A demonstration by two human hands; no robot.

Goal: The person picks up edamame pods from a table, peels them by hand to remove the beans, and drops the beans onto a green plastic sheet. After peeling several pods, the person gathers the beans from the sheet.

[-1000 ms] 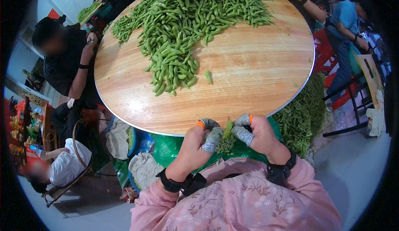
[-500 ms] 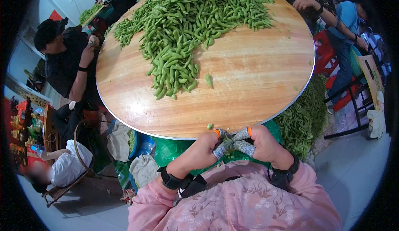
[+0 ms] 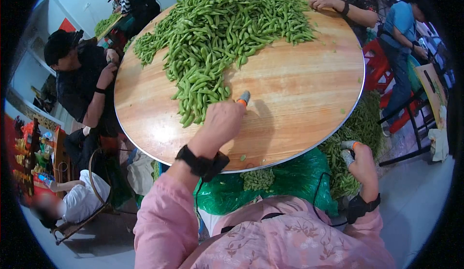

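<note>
My left hand point(image 3: 223, 123) reaches over the round wooden table point(image 3: 299, 90), at the near tip of a large heap of green soybean pods point(image 3: 212, 41). One finger, in a grey knit cover with an orange band, stretches forward; the other fingers are mostly hidden under the hand. Off the table's right edge, my right hand point(image 3: 363, 165) hangs over a pile of green pods point(image 3: 355, 124) on the floor side. Its two covered fingers are apart, with nothing visible between them. Shelled beans point(image 3: 258, 178) rest on green plastic point(image 3: 299, 177) at my lap.
A co-worker in black point(image 3: 79, 75) sits at the table's left. Another person's hands point(image 3: 324, 0) are at the far right edge. Red stools point(image 3: 374, 61) and a wooden board on a black frame point(image 3: 430, 90) stand to the right. A grey cloth point(image 3: 140, 172) lies lower left.
My hands have separated from their pinch at the table's near edge. The left moved forward to the pods; the right swung out over the pile. The lone pod on the table no longer shows.
</note>
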